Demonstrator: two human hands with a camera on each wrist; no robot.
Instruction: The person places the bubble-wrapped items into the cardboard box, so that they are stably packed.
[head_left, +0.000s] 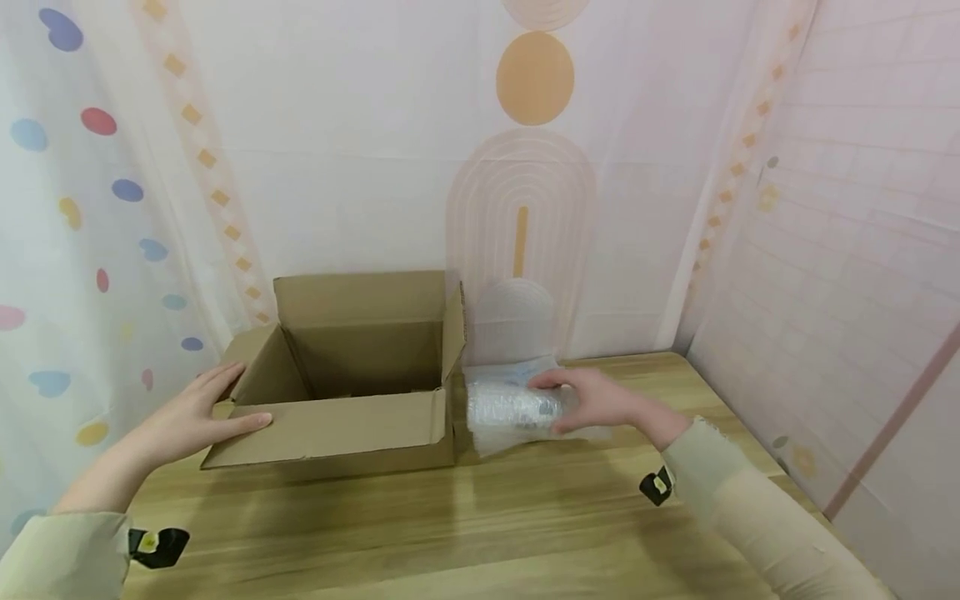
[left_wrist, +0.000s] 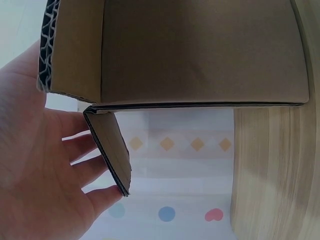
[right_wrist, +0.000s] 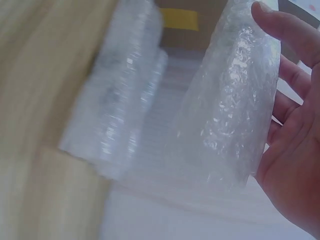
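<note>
An open brown cardboard box stands on the wooden table, its flaps spread. My left hand rests with straight fingers against the box's left flap and front corner; the left wrist view shows that flap edge-on beside my left hand. Just right of the box, my right hand grips a bundle wrapped in bubble wrap, thumb on top. In the right wrist view the bubble wrap lies against the palm of my right hand. What the wrap contains is hidden.
A second roll of bubble wrap lies on a white foam sheet next to the bundle. Patterned curtains close off the back and left, and a pink tiled wall runs along the table's right edge.
</note>
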